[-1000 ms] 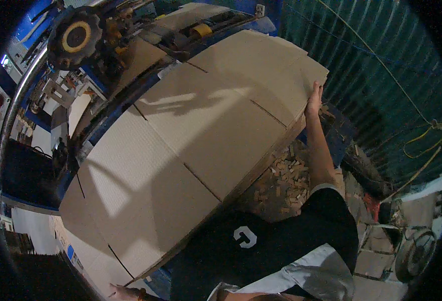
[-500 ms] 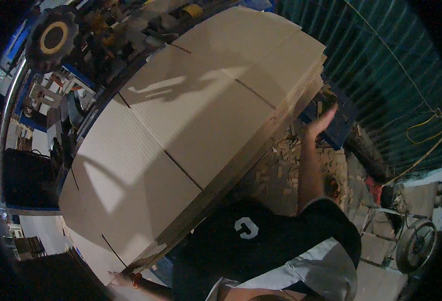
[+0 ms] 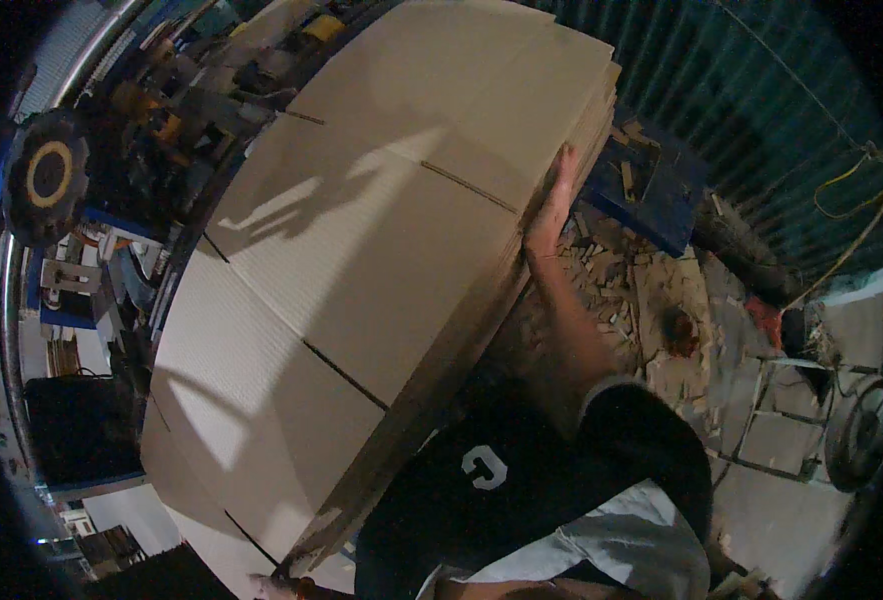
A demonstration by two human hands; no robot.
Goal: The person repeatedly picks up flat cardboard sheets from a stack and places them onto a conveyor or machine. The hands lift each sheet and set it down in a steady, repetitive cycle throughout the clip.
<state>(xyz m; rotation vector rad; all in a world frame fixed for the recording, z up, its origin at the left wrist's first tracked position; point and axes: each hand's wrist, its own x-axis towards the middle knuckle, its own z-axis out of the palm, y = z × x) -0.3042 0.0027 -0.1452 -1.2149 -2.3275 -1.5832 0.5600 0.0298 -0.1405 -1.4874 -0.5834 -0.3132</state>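
Observation:
A large stack of flat, slotted brown cardboard sheets (image 3: 361, 270) stretches diagonally in front of me. My right hand (image 3: 551, 215) presses its palm along the stack's right side edge, fingers straight and together, gripping nothing. Down at the stack's near left corner is my left hand (image 3: 273, 586), touching or very close to the corner. It is dark and partly cut off by the picture's lower edge, so how its fingers are set does not show.
Machinery with a dark wheel (image 3: 49, 178) and a metal rail stands along the left. Cardboard scraps (image 3: 611, 290) litter the floor at right, beside a blue platform (image 3: 651, 190). Beyond are a green corrugated wall (image 3: 731, 120) and a wheeled metal frame (image 3: 856, 430).
My right hand has moved left from open air onto the stack's side edge. The view has shifted. My left hand stays at the near corner.

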